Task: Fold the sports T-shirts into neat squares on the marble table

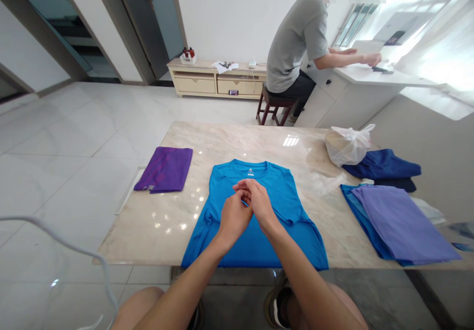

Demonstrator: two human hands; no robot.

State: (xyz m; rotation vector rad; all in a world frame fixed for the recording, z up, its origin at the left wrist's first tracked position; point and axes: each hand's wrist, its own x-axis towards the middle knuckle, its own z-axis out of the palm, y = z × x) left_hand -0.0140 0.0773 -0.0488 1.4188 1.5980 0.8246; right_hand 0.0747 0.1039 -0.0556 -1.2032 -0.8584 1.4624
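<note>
**Crew-neck shirt lies lengthwise below my joined hands**

From my head camera, the bright blue short-sleeved crew-neck shirt (pixel 244 253) lies spread on the marble-patterned table (pixel 207 137), straight in front of me. Its long axis runs away from my body: hem along the near table edge, collar (pixel 265 168) on the far side. My left hand (pixel 235 216) and right hand (pixel 259 199) meet over the chest, near the shirt's centreline, with the collar just beyond my fingertips. My right hand is a little nearer the collar; my left is nearer the shirt's left side edge.

Both hands are loosely curled and touch each other; I see no cloth gripped in either. Whether they brush the shirt, I cannot tell.

A folded purple garment (pixel 166 169) lies well apart on my left. On my right, also apart, are a folded lavender garment (pixel 407 221), navy cloth (pixel 388 165) and a white plastic bag (pixel 350 145).
</note>
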